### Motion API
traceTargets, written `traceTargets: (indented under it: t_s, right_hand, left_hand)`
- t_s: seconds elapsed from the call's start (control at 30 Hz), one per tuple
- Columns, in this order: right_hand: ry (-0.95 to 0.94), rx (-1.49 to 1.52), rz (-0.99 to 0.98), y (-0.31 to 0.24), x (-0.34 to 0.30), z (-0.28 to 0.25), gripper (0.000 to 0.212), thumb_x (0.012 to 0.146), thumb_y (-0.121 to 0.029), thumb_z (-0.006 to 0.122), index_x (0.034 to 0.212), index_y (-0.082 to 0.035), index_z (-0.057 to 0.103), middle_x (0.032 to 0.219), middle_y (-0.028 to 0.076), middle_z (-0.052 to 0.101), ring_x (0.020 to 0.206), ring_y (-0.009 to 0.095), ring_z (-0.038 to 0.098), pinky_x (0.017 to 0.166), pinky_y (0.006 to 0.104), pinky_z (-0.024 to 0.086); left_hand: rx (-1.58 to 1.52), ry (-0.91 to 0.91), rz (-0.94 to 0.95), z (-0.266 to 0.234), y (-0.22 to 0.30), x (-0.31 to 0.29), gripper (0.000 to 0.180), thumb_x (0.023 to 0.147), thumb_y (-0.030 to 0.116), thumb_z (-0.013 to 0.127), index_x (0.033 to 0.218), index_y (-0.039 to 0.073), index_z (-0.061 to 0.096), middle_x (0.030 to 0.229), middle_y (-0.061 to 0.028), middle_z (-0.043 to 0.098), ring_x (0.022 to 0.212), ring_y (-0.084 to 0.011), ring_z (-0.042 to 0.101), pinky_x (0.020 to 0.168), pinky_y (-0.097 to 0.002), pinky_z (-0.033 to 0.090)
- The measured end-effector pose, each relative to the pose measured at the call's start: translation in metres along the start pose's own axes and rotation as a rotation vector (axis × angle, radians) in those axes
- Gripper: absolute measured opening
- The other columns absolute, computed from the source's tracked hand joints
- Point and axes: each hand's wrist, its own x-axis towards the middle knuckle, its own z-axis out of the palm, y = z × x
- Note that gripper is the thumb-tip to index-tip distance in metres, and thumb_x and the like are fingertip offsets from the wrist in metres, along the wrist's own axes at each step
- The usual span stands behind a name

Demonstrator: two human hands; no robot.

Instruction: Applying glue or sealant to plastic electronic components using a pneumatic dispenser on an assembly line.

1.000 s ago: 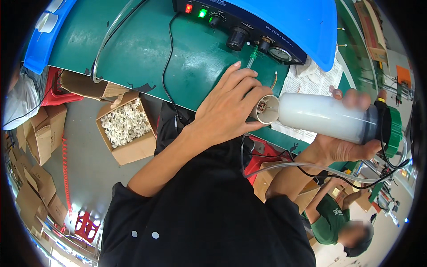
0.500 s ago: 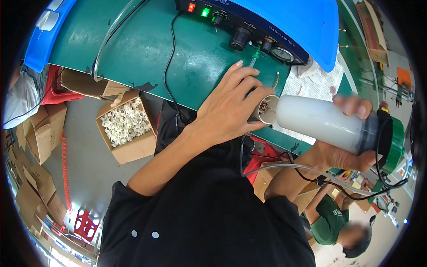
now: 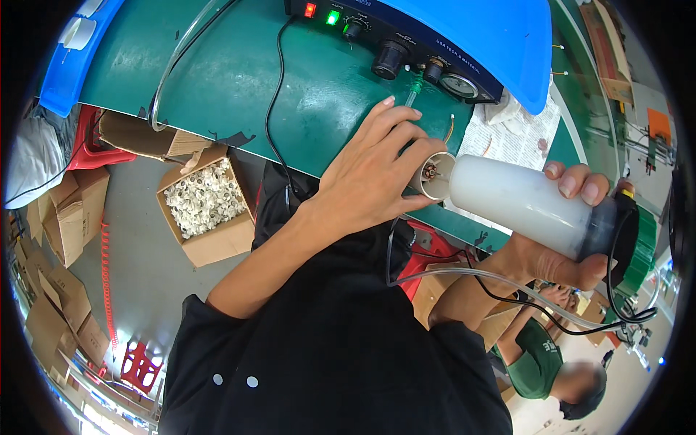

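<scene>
The green bench (image 3: 217, 94) carries a dark control box (image 3: 413, 45), set back from its near edge. Above this near edge is the white bottle (image 3: 518, 196) with green cap (image 3: 641, 246); the right hand (image 3: 547, 264) has fingers and thumb clamped around it, close to the cap. The left hand (image 3: 373, 174) holds the small white cup (image 3: 438, 189) (its open mouth faces the bottle) between thumb and forefinger, other fingers slightly apart. Inside sits a copper-coloured part (image 3: 429, 172).
</scene>
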Motion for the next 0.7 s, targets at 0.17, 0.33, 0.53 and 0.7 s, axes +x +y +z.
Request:
traceTargets:
  t_s: [0.17,0.33,0.53,0.7]
  right_hand:
    - [0.004,-0.02,0.009,0.001,-0.001,0.0,0.085,0.071,-0.06,0.072,0.132,-0.006,0.046,0.101,0.006,0.048,0.093,0.024,0.049,0.088,0.0444,0.04]
    - [0.025,0.011,0.012,0.0,-0.002,-0.003,0.082,0.07,-0.058,0.073,0.128,-0.006,0.048,0.102,0.006,0.048,0.094,0.024,0.049,0.09,0.0442,0.04]
    - [0.093,0.007,0.012,0.001,-0.004,-0.007,0.084,0.069,-0.055,0.076,0.129,-0.005,0.047,0.104,0.007,0.05,0.095,0.024,0.049,0.09,0.0452,0.04]
    - [0.08,0.046,-0.008,-0.007,-0.003,-0.01,0.09,0.069,-0.054,0.077,0.133,-0.002,0.041,0.104,0.007,0.051,0.096,0.024,0.049,0.09,0.0449,0.039]
  left_hand:
    - [-0.001,0.001,0.001,0.001,0.0,0.0,0.058,0.061,0.025,0.084,0.112,0.012,0.061,0.106,-0.0058,0.057,0.12,-0.0289,0.045,0.112,-0.0513,0.031]
    - [-0.001,0.006,0.003,0.001,0.0,0.0,0.058,0.061,0.024,0.084,0.112,0.013,0.061,0.106,-0.0058,0.057,0.12,-0.0288,0.045,0.112,-0.0514,0.031]
    - [-0.004,0.007,0.005,0.002,-0.001,0.0,0.058,0.061,0.025,0.085,0.112,0.013,0.061,0.106,-0.0058,0.057,0.12,-0.0287,0.046,0.112,-0.0515,0.031]
    - [0.013,-0.01,0.009,0.002,0.0,0.0,0.06,0.061,0.025,0.084,0.115,0.013,0.06,0.108,-0.006,0.057,0.12,-0.0283,0.046,0.111,-0.0519,0.03]
